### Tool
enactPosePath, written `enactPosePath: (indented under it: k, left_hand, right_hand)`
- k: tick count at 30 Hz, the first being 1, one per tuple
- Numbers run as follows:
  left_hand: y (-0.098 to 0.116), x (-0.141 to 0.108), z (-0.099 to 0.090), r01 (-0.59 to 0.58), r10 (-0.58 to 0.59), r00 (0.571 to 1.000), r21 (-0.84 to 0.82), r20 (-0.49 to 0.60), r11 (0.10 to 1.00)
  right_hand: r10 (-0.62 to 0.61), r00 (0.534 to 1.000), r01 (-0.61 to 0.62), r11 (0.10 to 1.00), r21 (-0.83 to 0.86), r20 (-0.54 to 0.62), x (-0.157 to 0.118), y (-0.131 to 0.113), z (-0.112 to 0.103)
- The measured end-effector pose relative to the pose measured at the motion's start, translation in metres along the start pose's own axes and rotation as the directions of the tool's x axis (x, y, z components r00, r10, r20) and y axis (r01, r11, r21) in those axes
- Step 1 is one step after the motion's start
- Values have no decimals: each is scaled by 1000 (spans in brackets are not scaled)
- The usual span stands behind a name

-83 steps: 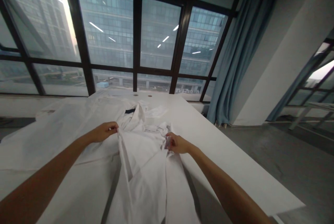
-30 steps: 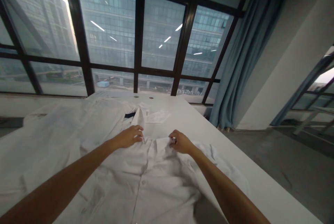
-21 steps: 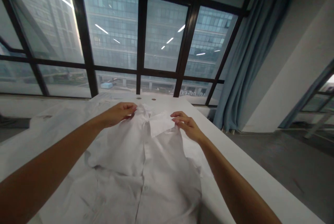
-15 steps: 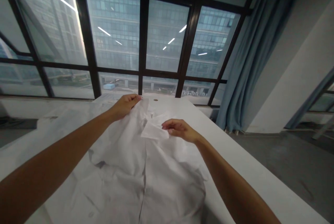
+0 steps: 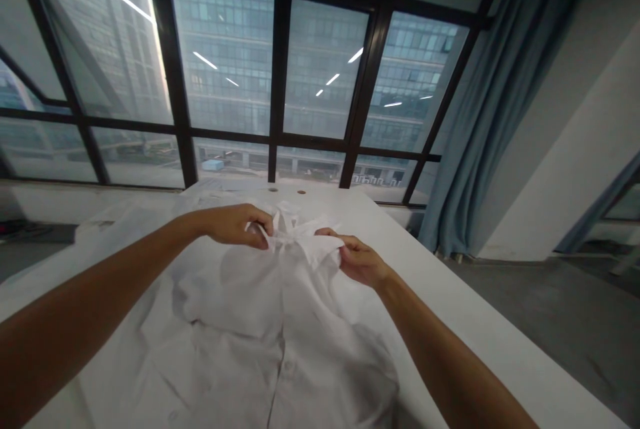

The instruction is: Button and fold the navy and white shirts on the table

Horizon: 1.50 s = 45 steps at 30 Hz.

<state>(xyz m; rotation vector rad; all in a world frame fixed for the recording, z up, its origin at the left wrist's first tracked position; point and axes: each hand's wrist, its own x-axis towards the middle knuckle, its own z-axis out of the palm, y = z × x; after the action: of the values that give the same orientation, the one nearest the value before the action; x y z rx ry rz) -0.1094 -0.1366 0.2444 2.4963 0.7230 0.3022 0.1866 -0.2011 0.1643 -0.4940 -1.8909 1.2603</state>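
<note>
A white button-up shirt (image 5: 240, 329) lies front side up, its collar end away from me and its button placket running down the middle. At the collar's left side, my left hand (image 5: 245, 224) is closed with fingers curled, pinching the fabric. My right hand (image 5: 357, 256) grips the right collar point (image 5: 323, 248) between thumb and fingers. The cloth around the neck is bunched up between both hands. Wrinkles run across the chest, and the shirt's lower part leaves the view at the bottom.
Beneath the shirt is a white table (image 5: 450, 336), its right edge running diagonally. More white, partly see-through material (image 5: 125, 222) lies to the left. Dark-framed windows (image 5: 320, 69) stand behind, with a blue curtain (image 5: 480, 122) and a pillar on the right.
My left hand has come down and nearer to the collar, lowering the fabric it had raised. My right hand has shifted slightly right, pulling the collar point outward.
</note>
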Motion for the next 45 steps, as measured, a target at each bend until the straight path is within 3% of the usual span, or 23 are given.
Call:
enactPosePath:
  k: [3, 4, 6, 7, 9, 10, 12, 13, 15, 17, 19, 21, 24, 28, 31, 34, 36, 38, 40, 43, 45]
  left_hand:
    - [-5, 12, 4, -1, -3, 993, 34, 122, 999]
    - [-8, 19, 5, -14, 1, 988, 88, 153, 996]
    - [-15, 39, 7, -35, 1, 992, 272, 122, 962]
    - [-18, 51, 8, -21, 5, 999, 385, 41, 923]
    - [-26, 75, 16, 86, 48, 976, 574, -214, 814]
    - [-29, 84, 23, 174, 75, 933, 626, -351, 761]
    - [-37, 93, 46, 331, 104, 836, 647, -539, 686]
    - [-41, 92, 61, 373, 85, 818, 639, -568, 673]
    - [-49, 80, 95, 384, -29, 859, 605, -511, 697]
    - [-57, 59, 130, 365, -185, 914, 529, -362, 766]
    - [-66, 36, 160, 383, -310, 922, 427, -232, 819]
    - [-72, 14, 185, 394, -346, 918, 352, -193, 849]
    - [-70, -5, 212, 351, -285, 926, 292, -246, 890]
    - [-50, -5, 232, 283, -216, 947, 304, -236, 910]
    - [-43, 2, 231, 311, -253, 943, 304, -216, 901]
    - [-51, 1, 225, 297, -246, 943, 234, -225, 926]
    - [-60, -4, 223, 265, -219, 945, 178, -243, 948]
    - [-67, -6, 222, 279, -236, 936, 142, -260, 950]
    - [-69, -4, 220, 318, -276, 921, 119, -275, 941]
    - [-64, 10, 219, 344, -317, 898, 39, -305, 938]
    - [-61, 21, 220, 330, -326, 891, -43, -316, 943]
  right_hand:
    - [184, 946, -92, 941, -326, 267, 12, -13, -8]
    - [294, 913, -120, 856, -503, 283, 20, -15, -12]
    - [435, 893, -170, 560, -811, 113, 44, -12, -23]
    - [416, 909, -199, 383, -902, -24, 59, -9, -29]
    - [223, 945, -264, 92, -960, -239, 87, 3, -37]
    - [103, 951, -293, 5, -956, -291, 98, 10, -37]
    - [-60, 935, -353, -60, -934, -350, 106, 27, -28]
    - [-84, 922, -383, -56, -922, -378, 103, 36, -18]
    - [-21, 902, -430, 2, -903, -430, 82, 56, 10]
    - [161, 888, -451, 115, -885, -431, 49, 76, 41]
    - [354, 847, -485, 210, -849, -397, 15, 92, 64]
    - [467, 806, -510, 234, -828, -364, -12, 102, 69]
    - [539, 768, -507, 183, -842, -345, -31, 99, 49]
    - [639, 716, -442, 103, -891, -281, -22, 81, 31]
    - [574, 753, -447, 86, -890, -322, -7, 79, 51]
    - [489, 765, -488, 14, -873, -419, 0, 89, 73]
    - [485, 758, -509, 22, -861, -436, -1, 98, 77]
    - [490, 761, -544, 124, -830, -425, -4, 106, 71]
    - [471, 773, -592, 291, -752, -426, -8, 114, 63]
    - [421, 770, -634, 589, -501, -479, -15, 127, 55]
    - [403, 760, -595, 748, -294, -510, -20, 136, 55]
